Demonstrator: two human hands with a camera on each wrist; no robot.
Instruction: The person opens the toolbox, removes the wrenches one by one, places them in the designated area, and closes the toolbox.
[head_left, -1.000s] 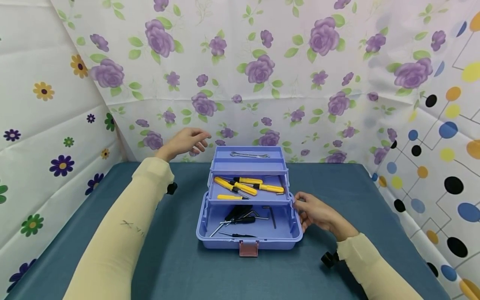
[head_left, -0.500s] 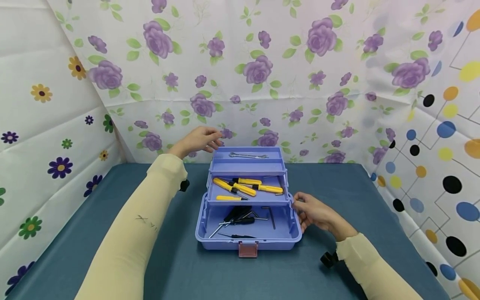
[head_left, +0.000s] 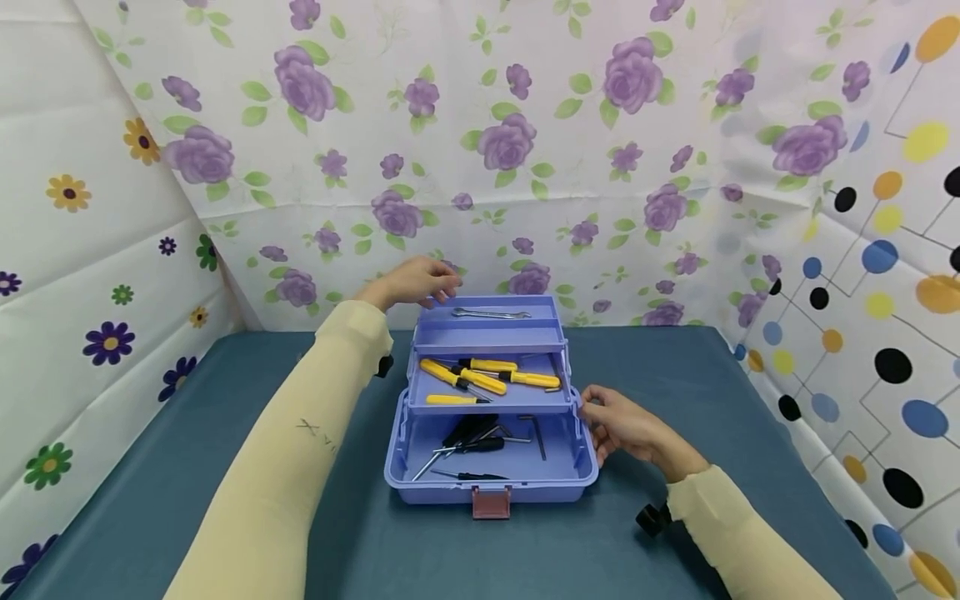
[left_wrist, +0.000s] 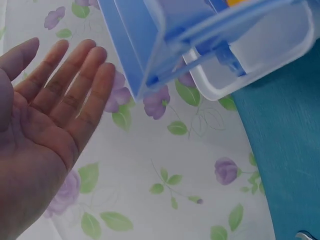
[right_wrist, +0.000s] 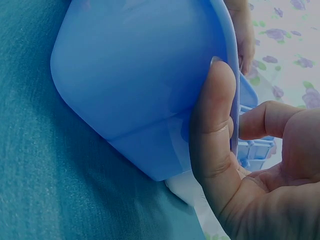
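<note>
Right hand [right_wrist: 250, 165] steadies blue toolbox [right_wrist: 140, 85] (thumb against its wall).

Toolbox [head_left: 491, 487]: periwinkle blue, dull pink latch [head_left: 491, 502]. Screwdrivers [head_left: 480, 377]: yellow handles, black collars. Desk [head_left: 675, 367]: teal cloth. Backdrop [head_left: 525, 142]: white, purple roses, green leaves. Sleeves [head_left: 277, 467]: pale cream.
</note>
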